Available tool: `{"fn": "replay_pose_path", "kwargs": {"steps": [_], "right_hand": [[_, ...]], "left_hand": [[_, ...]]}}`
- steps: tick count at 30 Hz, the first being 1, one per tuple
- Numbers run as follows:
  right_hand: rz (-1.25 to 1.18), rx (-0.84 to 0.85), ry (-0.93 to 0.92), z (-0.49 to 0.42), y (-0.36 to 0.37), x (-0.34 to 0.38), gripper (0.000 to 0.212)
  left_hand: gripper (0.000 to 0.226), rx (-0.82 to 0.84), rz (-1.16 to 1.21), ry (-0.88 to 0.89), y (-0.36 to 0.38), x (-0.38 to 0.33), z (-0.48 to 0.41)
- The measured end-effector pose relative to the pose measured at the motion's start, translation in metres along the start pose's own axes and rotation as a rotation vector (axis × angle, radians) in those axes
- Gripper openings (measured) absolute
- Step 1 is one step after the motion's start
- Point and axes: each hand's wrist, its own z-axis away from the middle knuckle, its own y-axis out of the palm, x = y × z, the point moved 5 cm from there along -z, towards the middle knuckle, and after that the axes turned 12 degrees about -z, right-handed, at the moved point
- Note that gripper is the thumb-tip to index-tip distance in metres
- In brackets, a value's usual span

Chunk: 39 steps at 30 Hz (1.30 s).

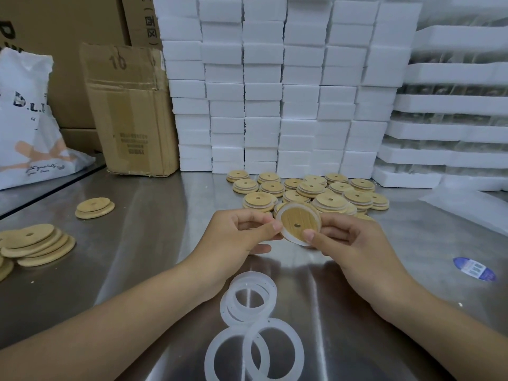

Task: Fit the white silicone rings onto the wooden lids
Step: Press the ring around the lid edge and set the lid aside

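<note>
Over the steel table [143, 243], head cam: both hands hold one wooden lid [298, 220] up off the top, tilted twd the camera, prob so the edge can be checked. Its left rim is pinched by the left hand [239, 232]; the right hand [357, 237] has thumb on the face, fingers behind. Its white silicone ring [292, 240] looks seated, tho fingers hide part. Close to the body lie spare rings [248, 301] for quick grabs; bare lids [35, 243] sit left, ringed lids [316, 192] heap behind.

Even indoor light, glare on steel table [154, 243], edges bowed.
</note>
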Motion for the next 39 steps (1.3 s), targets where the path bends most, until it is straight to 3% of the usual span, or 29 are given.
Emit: {"fn": "replay_pose_path", "kwargs": {"steps": [8, 10, 14, 18, 25, 32, 39], "right_hand": [[-0.104, -0.050, 0.029, 0.001, -0.001, 0.000, 0.017], [-0.124, -0.071, 0.048, 0.001, -0.001, -0.001, 0.018], [-0.124, -0.121, 0.100, 0.001, -0.005, -0.004, 0.017], [-0.131, -0.128, 0.101, 0.001, -0.005, -0.005, 0.015], [-0.080, -0.072, 0.127, 0.002, -0.002, -0.004, 0.018], [-0.034, -0.108, 0.135, 0.001, -0.001, -0.008, 0.020], [-0.047, -0.129, 0.086, 0.003, -0.002, -0.003, 0.013]], "left_hand": [[0.011, 0.084, 0.026, -0.035, -0.001, -0.003, -0.001], [0.007, 0.089, -0.039, -0.027, -0.001, -0.003, -0.004], [0.021, 0.097, -0.241, 0.004, -0.002, -0.006, -0.008], [0.007, 0.043, -0.402, 0.060, -0.002, -0.014, -0.013], [0.011, 0.034, -0.179, -0.057, -0.005, -0.006, -0.005], [0.010, 0.009, -0.276, -0.028, -0.001, -0.005, -0.001], [0.014, 0.104, -0.324, -0.052, -0.003, -0.007, -0.005]]}}
